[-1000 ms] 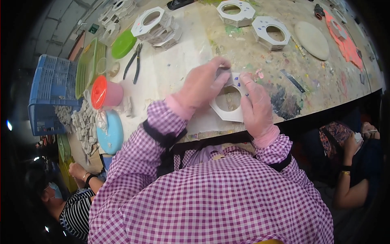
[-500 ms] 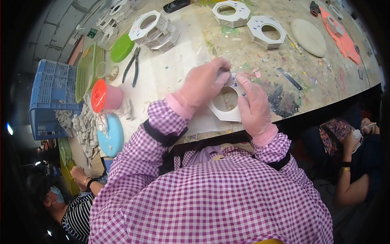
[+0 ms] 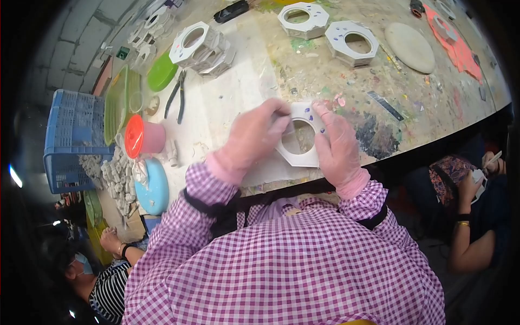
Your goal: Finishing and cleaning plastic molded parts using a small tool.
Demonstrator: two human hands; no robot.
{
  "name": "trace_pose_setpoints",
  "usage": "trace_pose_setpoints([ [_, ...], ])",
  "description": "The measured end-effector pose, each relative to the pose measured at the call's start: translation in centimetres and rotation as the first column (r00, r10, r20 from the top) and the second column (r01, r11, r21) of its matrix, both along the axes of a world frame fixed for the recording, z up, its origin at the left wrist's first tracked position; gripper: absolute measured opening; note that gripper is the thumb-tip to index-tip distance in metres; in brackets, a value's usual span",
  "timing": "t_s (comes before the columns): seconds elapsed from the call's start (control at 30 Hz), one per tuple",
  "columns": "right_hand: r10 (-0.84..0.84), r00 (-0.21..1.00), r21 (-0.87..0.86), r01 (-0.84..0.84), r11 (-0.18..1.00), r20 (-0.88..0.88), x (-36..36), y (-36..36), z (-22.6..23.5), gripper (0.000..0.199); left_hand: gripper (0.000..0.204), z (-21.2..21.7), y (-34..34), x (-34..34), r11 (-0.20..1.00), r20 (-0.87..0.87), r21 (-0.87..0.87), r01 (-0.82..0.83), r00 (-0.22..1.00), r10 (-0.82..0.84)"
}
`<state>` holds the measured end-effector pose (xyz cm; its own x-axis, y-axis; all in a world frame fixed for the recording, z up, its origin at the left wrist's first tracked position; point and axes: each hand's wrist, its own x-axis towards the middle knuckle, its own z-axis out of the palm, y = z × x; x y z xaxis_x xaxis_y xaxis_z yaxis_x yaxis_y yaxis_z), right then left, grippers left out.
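Head view: your right hand (image 3: 341, 145) grips the white frame (image 3: 302, 158) at 3 o'clock; left hand (image 3: 254, 132) curls at its 10, hold unclear.

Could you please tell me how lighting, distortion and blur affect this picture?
Head view: the corners fall to black, and the near edge of the worktable bends; a white light glares at far left; the area beneath the table at right is dark; the left hand seems slightly soft, perhaps from motion, while the white octagonal frame reads clearly.
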<state>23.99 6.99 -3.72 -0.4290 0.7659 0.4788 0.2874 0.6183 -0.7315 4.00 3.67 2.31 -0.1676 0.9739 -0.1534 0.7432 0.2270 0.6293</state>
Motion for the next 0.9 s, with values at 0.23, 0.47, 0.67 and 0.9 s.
trace_pose_setpoints([
  [0.23, 0.029, 1.0, 0.021, -0.029, 0.999, -0.013, -0.1, 0.1, 0.0, 0.056, 0.021, -0.6, 2.4, 0.2, 0.973, 0.072, 0.217, 0.08, 0.993, -0.097],
  [0.47, 0.002, 1.0, 0.031, -0.002, 1.0, 0.008, 0.0, 0.1, 0.0, 0.055, 0.019, 0.4, -0.6, 0.0, 0.993, 0.007, 0.114, 0.043, 0.999, -0.044],
  [0.67, 0.028, 0.999, 0.043, -0.027, 0.999, -0.018, -0.1, 0.0, -0.3, 0.056, 0.017, -0.8, 3.0, 0.5, 0.97, 0.006, 0.219, 0.109, 0.994, -0.113],
  [0.9, -0.005, 1.0, 0.056, 0.005, 0.998, 0.008, -0.1, 0.0, -0.5, 0.057, 0.018, -1.5, -4.8, -1.6, 0.983, 0.111, 0.169, -0.07, 0.992, 0.052],
])
